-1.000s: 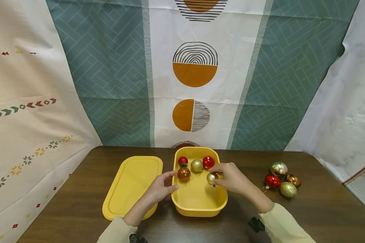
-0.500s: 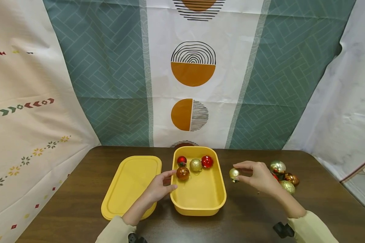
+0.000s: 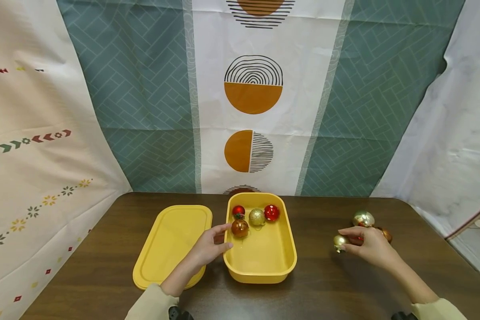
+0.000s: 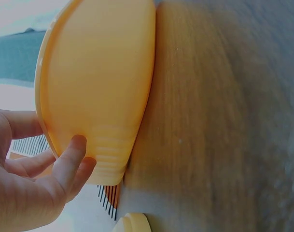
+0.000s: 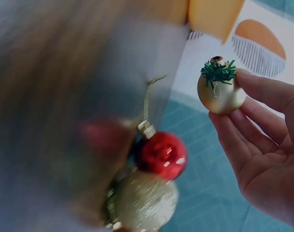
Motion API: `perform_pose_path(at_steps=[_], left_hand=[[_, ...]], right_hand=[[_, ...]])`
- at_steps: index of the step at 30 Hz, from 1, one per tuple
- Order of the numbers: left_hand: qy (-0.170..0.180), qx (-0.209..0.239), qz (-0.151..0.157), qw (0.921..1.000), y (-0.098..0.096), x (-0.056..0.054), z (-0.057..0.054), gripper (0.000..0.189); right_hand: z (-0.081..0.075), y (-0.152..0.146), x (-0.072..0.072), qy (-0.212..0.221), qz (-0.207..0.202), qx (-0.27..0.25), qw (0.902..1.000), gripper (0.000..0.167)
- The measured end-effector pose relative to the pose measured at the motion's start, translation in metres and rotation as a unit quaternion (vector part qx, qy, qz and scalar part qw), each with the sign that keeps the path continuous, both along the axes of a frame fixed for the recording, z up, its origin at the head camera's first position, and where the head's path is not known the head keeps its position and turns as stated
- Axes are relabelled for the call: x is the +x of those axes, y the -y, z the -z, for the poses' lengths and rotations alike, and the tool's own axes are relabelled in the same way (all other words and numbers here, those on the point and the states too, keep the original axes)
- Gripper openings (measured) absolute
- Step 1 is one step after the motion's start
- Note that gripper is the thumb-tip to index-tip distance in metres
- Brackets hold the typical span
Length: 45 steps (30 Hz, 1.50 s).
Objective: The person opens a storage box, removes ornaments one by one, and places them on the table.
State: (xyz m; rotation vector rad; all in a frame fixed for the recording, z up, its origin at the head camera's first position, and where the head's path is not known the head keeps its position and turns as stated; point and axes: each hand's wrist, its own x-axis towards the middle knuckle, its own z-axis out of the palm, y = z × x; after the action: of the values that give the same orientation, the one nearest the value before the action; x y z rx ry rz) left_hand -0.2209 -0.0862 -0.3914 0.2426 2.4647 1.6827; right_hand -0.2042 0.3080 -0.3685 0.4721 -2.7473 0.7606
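Pinching a small gold ball (image 3: 339, 242) between thumb and fingertips, the right hand (image 3: 370, 245) hides part of the ornament cluster at the right of the tabletop (image 3: 108, 249). In the head view, a pale shiny ball (image 3: 363, 218) shows above the knuckles, while a brown ball (image 3: 386, 234) is partly covered behind them. Of a red ball (image 5: 162, 155) only a sliver peeks past the fingers there; the right wrist view shows it more fully, touching a glittery gold ball (image 5: 146, 199). A blurred red patch (image 5: 105, 137) beside them may be only a reflection; it is hard to say. Green tinsel (image 5: 219, 72) rings the pinched ball's cap, which points down in the head view.

The right forearm slants up from the lower right, its sleeve (image 3: 438, 310) cut off by the frame. At the centre, the left hand (image 3: 208, 246) lies loosely spread against the left rim of a yellow box (image 3: 260, 258), some fingers on the outer wall; the wall hides other fingertips in the left wrist view. Four balls (image 3: 257, 217) sit toward the box's far end. Left of it lies a yellow lid (image 3: 176, 242), its near edge partly covered by the left arm.
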Motion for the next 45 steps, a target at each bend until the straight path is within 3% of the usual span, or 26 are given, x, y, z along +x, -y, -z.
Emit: perform_pose_path(at_steps=[13, 30, 41, 45], left_hand=[[0.002, -0.002, 0.000, 1.0000, 0.000, -0.002, 0.002, 0.049], [0.003, 0.006, 0.003, 1.0000, 0.000, -0.001, 0.002, 0.049], [0.004, 0.003, 0.002, 1.0000, 0.001, -0.001, 0.003, 0.049], [0.001, 0.004, 0.005, 1.0000, 0.001, -0.002, 0.003, 0.049]], right_hand=[[0.017, -0.028, 0.006, -0.029, 0.017, 0.057, 0.9978, 0.032], [0.021, -0.033, 0.004, 0.042, -0.002, 0.068, 0.9968, 0.030], [0.021, -0.033, 0.003, 0.056, 0.000, 0.066, 0.9963, 0.031], [0.019, -0.032, 0.004, 0.041, 0.005, 0.067, 0.9969, 0.034]])
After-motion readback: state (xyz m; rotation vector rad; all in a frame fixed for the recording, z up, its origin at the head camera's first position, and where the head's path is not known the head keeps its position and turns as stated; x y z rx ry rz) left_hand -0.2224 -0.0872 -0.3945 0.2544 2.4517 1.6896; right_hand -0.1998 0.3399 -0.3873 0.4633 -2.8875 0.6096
